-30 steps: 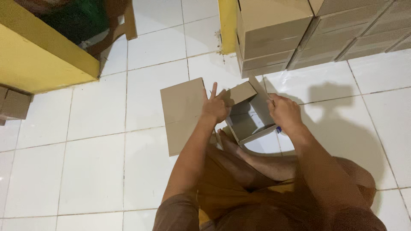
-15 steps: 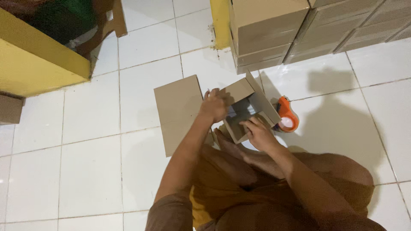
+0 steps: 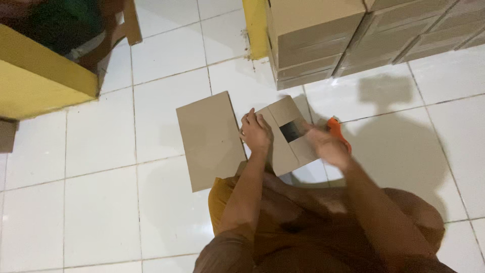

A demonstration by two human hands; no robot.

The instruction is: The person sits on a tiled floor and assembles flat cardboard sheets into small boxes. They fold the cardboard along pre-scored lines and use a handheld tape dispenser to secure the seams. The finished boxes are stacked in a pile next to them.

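Box (image 3: pixel 289 142) at frame centre, on the white tiled floor (image 3: pixel 101 212) just ahead of the seated person's knees, its top flaps folded nearly shut with a small dark gap left between them. Its long axis runs from lower left to upper right of the frame. The left hand (image 3: pixel 256 132) rests on the box's left edge, fingers curled down over the flap and pressing it. The right hand (image 3: pixel 326 144) is at the box's right edge, blurred, so I cannot tell whether it is open or closed; it lies just beside an orange tape dispenser (image 3: pixel 337 129) that peeks out behind it. Both hands flank the box, the left in firmer contact. A flat cardboard sheet (image 3: pixel 209 139) lies touching the box on its left. Stacked cartons (image 3: pixel 323 35) fill the upper right; a yellow structure (image 3: pixel 40 81) sits upper left.
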